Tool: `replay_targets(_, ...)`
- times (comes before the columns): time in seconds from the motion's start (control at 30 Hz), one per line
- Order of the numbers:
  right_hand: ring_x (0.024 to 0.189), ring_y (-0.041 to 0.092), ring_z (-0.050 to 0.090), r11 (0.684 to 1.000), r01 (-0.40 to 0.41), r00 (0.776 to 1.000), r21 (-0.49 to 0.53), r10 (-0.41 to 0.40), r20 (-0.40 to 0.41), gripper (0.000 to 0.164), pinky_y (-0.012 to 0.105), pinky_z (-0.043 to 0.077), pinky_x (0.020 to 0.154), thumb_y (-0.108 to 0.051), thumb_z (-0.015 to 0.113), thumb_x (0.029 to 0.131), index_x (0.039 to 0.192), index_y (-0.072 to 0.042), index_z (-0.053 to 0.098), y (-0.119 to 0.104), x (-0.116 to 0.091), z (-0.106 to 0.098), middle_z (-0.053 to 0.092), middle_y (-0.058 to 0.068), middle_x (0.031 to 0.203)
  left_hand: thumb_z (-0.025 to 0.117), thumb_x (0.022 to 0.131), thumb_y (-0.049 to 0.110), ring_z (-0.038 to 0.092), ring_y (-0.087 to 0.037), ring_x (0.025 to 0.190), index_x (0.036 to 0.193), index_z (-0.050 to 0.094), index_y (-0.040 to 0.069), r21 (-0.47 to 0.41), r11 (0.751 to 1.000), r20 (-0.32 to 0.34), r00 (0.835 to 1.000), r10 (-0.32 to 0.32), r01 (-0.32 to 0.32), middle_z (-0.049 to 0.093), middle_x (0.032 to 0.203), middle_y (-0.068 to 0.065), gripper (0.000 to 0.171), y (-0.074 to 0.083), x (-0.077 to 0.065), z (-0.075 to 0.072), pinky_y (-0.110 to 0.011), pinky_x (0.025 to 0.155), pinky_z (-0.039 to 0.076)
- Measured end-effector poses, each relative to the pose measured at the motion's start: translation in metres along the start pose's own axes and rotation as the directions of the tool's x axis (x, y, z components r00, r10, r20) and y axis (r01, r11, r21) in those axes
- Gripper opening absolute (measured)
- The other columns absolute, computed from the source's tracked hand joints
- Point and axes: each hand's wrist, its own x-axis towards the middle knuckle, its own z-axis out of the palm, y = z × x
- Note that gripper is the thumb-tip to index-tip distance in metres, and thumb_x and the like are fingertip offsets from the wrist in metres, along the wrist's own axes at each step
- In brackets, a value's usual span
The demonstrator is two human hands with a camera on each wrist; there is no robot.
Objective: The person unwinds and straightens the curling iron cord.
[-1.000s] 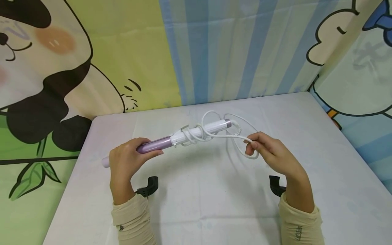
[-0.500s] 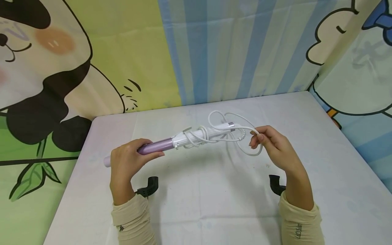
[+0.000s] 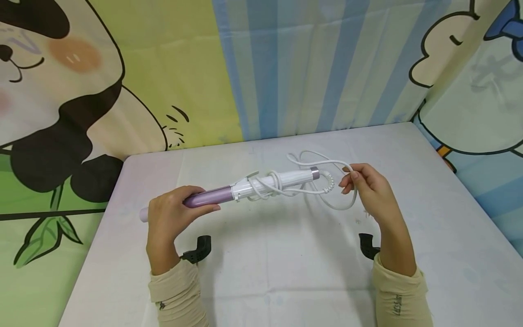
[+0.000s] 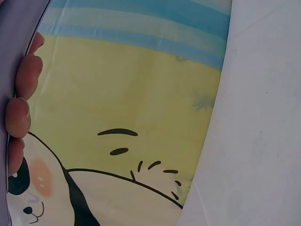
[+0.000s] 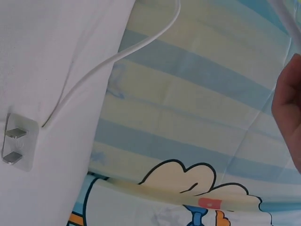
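A curling iron with a purple barrel [image 3: 210,196] and white handle [image 3: 296,177] is held above the table, tilted slightly up to the right. My left hand [image 3: 169,218] grips it around the barrel, and its curled fingertips [image 4: 18,117] show along the barrel in the left wrist view. White cord [image 3: 278,181] is wound around the handle, with a loose loop to the right. My right hand [image 3: 371,190] pinches that loop between thumb and fingers. In the right wrist view, a pale plug [image 5: 21,141] with two flat metal prongs lies beside the cord's lower end [image 5: 84,80].
A white-covered table [image 3: 261,272] spreads beneath both hands. Behind it hangs a printed cloth [image 3: 286,68] with stripes and cartoon figures. Black camera mounts [image 3: 200,249] sit by both wrists.
My right hand has moved slightly right and up, drawing the cord loop with it. The handle end of the curling iron has shifted right and dipped a little. The left hand keeps its grip.
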Motion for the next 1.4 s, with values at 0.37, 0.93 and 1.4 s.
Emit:
replay_targets(0.37,0.077,0.008,0.059,0.927,-0.286,0.955,-0.244,0.296,0.006,0.037,0.017,0.045,0.069,-0.021,0.032,0.104,0.123,0.005,0.049,0.012,0.008,0.001,0.063,0.018,0.101,0.065,0.065,0.074,0.059,-0.014,0.054,0.082,0.073,0.012,-0.046,0.998,-0.009,0.999,0.038,-0.038,0.071,0.07,-0.002,0.064,0.001,-0.001,-0.005,-0.03,0.051,0.041)
replay_targets(0.93,0.081,0.024,0.056,0.801,-0.261,0.876,-0.539,0.432,0.216,0.031,0.032,0.04,0.069,-0.014,0.029,0.103,0.123,0.005,0.044,0.022,0.008,-0.002,0.064,0.016,0.099,0.08,0.061,0.056,0.061,-0.02,0.054,0.081,0.073,0.007,-0.003,0.999,-0.145,0.988,0.047,-0.048,0.071,0.07,-0.008,0.054,0.001,0.001,-0.005,-0.031,0.048,0.039)
replay_targets(1.4,0.073,0.026,0.057,0.671,-0.263,0.831,-0.694,0.522,0.19,0.03,0.033,0.041,0.059,-0.009,0.045,0.097,0.124,0.003,0.047,0.025,0.011,-0.003,0.065,0.022,0.102,0.048,0.072,0.08,0.062,-0.025,0.053,0.081,0.074,0.007,0.049,0.998,-0.252,0.968,-0.012,0.025,0.071,0.069,-0.01,0.078,0.005,0.003,-0.005,-0.033,0.046,0.036)
